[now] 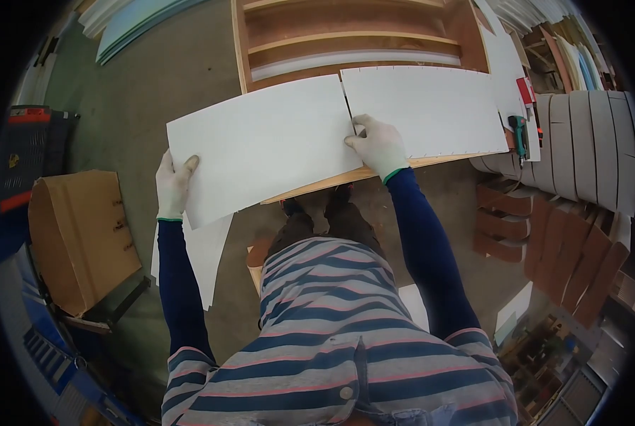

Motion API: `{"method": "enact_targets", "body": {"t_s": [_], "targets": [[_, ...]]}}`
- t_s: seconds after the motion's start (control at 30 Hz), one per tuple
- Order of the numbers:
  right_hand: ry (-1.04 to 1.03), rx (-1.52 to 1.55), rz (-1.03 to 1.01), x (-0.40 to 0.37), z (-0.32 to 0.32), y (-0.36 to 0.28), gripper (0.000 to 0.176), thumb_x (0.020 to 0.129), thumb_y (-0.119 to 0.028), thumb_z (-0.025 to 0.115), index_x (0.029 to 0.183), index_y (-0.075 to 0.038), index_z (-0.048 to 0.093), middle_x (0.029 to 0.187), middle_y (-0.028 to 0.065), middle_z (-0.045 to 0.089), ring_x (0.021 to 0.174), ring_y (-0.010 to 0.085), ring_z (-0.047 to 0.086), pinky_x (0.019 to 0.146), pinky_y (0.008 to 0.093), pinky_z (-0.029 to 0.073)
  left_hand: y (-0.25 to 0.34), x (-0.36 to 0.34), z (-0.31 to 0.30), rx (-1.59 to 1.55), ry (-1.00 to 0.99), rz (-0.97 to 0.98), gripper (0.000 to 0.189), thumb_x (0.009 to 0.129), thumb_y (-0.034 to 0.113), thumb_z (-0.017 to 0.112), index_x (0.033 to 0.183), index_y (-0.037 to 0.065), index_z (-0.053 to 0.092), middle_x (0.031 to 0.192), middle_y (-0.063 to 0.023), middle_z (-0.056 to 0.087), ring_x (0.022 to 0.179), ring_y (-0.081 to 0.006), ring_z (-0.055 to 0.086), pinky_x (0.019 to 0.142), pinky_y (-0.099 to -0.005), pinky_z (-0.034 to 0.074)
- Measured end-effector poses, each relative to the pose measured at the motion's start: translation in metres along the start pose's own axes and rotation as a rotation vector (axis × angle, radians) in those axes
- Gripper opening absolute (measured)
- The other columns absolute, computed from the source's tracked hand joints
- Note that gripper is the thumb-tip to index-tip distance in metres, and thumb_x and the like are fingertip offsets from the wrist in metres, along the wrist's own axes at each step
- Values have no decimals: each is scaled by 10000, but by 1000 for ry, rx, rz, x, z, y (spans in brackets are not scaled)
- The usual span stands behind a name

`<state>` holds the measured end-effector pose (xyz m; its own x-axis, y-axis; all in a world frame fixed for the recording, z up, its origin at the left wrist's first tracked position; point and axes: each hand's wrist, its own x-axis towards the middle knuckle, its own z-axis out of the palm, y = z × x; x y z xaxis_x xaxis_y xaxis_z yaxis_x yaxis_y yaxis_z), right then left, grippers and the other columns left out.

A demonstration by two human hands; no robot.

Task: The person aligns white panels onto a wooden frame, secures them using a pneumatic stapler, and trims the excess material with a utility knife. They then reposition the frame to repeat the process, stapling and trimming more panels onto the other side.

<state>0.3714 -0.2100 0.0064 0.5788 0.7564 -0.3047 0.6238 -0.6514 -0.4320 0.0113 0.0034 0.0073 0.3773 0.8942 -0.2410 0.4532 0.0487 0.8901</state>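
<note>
Left hand (173,186), gloved, grips the white panel's (260,145) left edge, thumb on top. Right hand (378,145) pinches its right edge at the seam with the second panel (424,106). Both panels lie on the wooden frame (360,35), the first one skewed. Drill (519,135) far right, box (83,238) on the floor to the left.

The left board (260,142) and the right board (424,110) are white, smooth and matt. The frame (353,35) under them is brown wood. The left hand (172,186) and right hand (378,145) wear white cloth gloves. The box (83,234) is dull brown cardboard. The floor (154,85) is grey and matt.
</note>
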Motion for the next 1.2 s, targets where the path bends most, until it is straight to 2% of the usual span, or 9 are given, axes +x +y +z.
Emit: {"method": "enact_targets", "body": {"t_s": [0.07,0.27,0.3,0.37,0.87,1.0,1.1,1.2], "targets": [[61,109,-44,-1,3,7,464,803,-281,794,1227,-107,726,970,159,743,875,280,724,811,365,572,4,1,4,-103,20,43,479,936,91,668,1363,-79,534,1226,-150,671,1053,-196,661,948,-313,513],[64,280,-53,7,8,24,475,788,-247,817,1235,-112,732,940,122,743,852,211,709,800,331,566,-5,3,9,-54,81,71,476,933,80,667,1358,-87,533,1224,-156,674,1067,-202,660,945,-312,518],[66,280,-49,8,3,22,475,788,-247,817,1235,-112,732,940,122,743,852,211,709,800,331,566,-4,4,10,-55,76,71,476,933,80,667,1358,-87,533,1224,-156,674,1067,-202,660,945,-312,518],[-35,301,3,8,-7,18,453,809,-291,784,1230,-133,732,1023,126,751,945,275,719,869,363,566,-3,4,10,-64,96,67,474,926,92,681,1343,-90,547,1209,-159,681,1065,-207,661,943,-316,518],[-6,202,-52,6,-6,13,432,827,-301,774,1197,-88,709,993,136,751,918,289,723,860,373,563,0,11,9,80,136,117,470,905,120,715,1313,-70,579,1178,-165,697,1038,-228,677,923,-328,525],[21,225,-81,8,-4,21,448,817,-317,788,1195,-89,714,990,135,751,915,279,723,851,368,565,1,10,11,9,150,81,468,903,127,714,1306,-71,582,1174,-163,697,1039,-228,676,926,-330,524],[31,253,-115,9,-4,25,463,807,-331,800,1203,-103,720,970,127,748,897,268,720,840,363,565,-5,11,12,8,124,128,465,934,106,682,1341,-76,552,1192,-135,678,1037,-179,653,914,-294,516],[7,287,-88,8,-2,26,470,802,-333,805,1214,-123,724,938,121,741,871,259,713,822,358,564,-7,10,12,14,144,123,473,900,121,712,1313,-70,579,1199,-160,687,1057,-222,667,939,-328,518]]}}
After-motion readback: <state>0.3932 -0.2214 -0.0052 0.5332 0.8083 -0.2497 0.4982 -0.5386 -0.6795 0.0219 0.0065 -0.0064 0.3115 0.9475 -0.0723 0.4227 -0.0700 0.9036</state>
